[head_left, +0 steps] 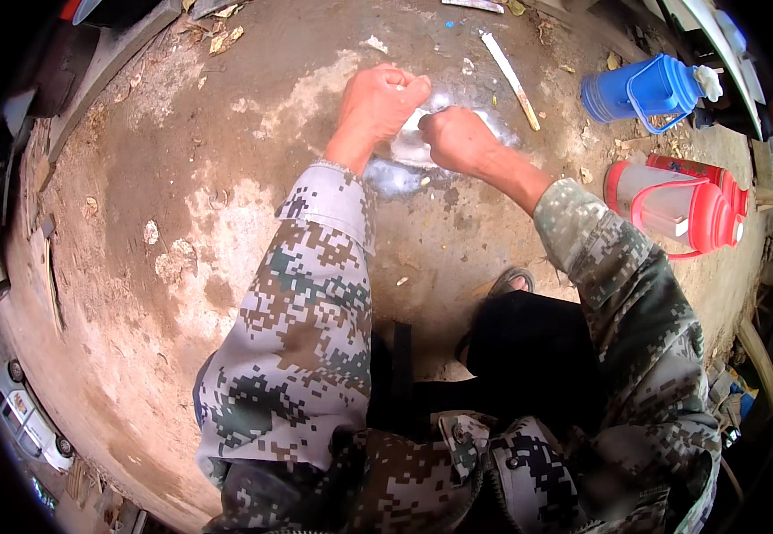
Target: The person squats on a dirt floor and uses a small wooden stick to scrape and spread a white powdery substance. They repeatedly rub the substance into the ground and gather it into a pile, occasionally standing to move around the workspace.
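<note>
While both hands are held close together over the ground, a white patch is framed between and beneath them.

The left hand (381, 100) is curled into a fist, and the right hand (459, 140) is folded likewise just beside it; whether anything is gripped inside either cannot be told. The white patch (411, 149) is partly hidden by them, and both arms are stretched forward, presumably so that it can be reached. The blue flask (622, 94) and the red-and-clear flask (669, 210) are placed to the right, perhaps to be kept clear of the elbows.
</note>
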A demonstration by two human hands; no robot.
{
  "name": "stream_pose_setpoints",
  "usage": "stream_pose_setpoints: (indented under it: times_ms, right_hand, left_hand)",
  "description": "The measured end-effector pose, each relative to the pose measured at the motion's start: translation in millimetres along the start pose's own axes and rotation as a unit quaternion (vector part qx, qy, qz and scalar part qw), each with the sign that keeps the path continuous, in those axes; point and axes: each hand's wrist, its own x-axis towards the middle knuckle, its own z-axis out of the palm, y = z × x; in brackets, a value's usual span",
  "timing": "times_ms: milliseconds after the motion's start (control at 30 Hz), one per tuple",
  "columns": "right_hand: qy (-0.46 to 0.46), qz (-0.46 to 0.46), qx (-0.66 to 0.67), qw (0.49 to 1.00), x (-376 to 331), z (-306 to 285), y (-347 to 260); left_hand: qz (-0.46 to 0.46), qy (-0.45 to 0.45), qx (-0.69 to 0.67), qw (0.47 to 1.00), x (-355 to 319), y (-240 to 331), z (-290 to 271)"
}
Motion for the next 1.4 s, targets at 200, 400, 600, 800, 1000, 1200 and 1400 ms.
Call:
stream_pose_setpoints:
  times_ms: [200, 400, 600, 800, 1000, 1200, 1400]
  right_hand:
    - [-0.060, -0.037, 0.088, 0.994, 14, 18, -38]
    - [-0.099, -0.100, -0.057, 0.988, -11, 8, -11]
    - [-0.066, -0.113, -0.092, 0.987, -18, -5, -14]
    - [-0.026, -0.133, -0.065, 0.989, 4, -20, -13]
    - [-0.067, -0.087, -0.098, 0.989, -3, -8, -2]
    - [-0.019, -0.071, -0.045, 0.996, -10, 16, -17]
    - [-0.025, -0.071, -0.030, 0.997, -17, -7, 1]
  left_hand:
    - [0.013, 0.025, 0.030, 0.999, -13, 14, -18]
    - [0.046, 0.039, 0.006, 0.998, -9, 5, 1]
    - [0.052, 0.026, 0.037, 0.998, -20, -1, -3]
    - [0.043, 0.029, 0.045, 0.998, -15, 14, -2]
    - [0.084, 0.066, 0.034, 0.994, -17, -6, -6]
    - [0.084, 0.133, 0.075, 0.985, -36, 0, -13]
    - [0.087, 0.049, 0.060, 0.993, -30, -5, -16]
